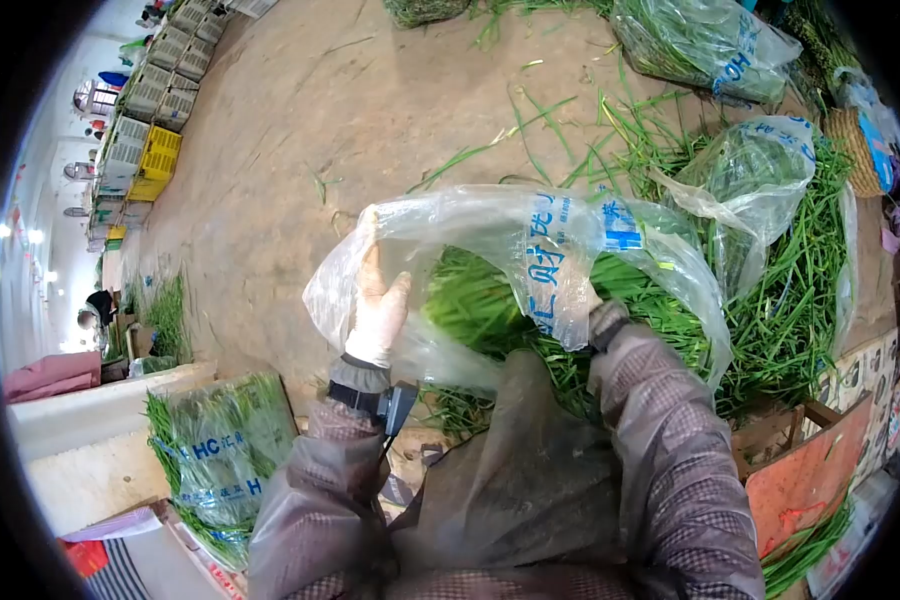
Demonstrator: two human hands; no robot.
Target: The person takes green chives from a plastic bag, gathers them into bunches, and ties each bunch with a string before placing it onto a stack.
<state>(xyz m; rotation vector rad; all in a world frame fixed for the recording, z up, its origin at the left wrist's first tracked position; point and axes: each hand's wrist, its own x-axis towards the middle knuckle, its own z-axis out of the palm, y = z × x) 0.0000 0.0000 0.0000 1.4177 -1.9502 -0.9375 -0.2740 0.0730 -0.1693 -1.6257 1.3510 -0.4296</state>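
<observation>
A clear plastic bag [435, 210] with blue printing spreads in front of me, its wide mouth toward my left. My left hand [378, 305], in a pale glove, is at that end against the film, its thumb apart from its upstretched fingers. Inside the bag lies a bunch of long, thin green leaves like chives [470, 300], partly blurred. My right hand [576, 290] is at the bag's other side, mostly covered by the printed plastic, so its fingers are hidden. Clear plastic sleeves cover both my arms, and a dark device is strapped to my left wrist.
A large heap of loose greens [795, 290] lies at the right, beside another clear bag [755, 180]. A filled bag [220, 450] stands at lower left, another [705, 50] at upper right. Stacked crates [155, 150] line the far left. An orange-red board [810, 470] is at lower right.
</observation>
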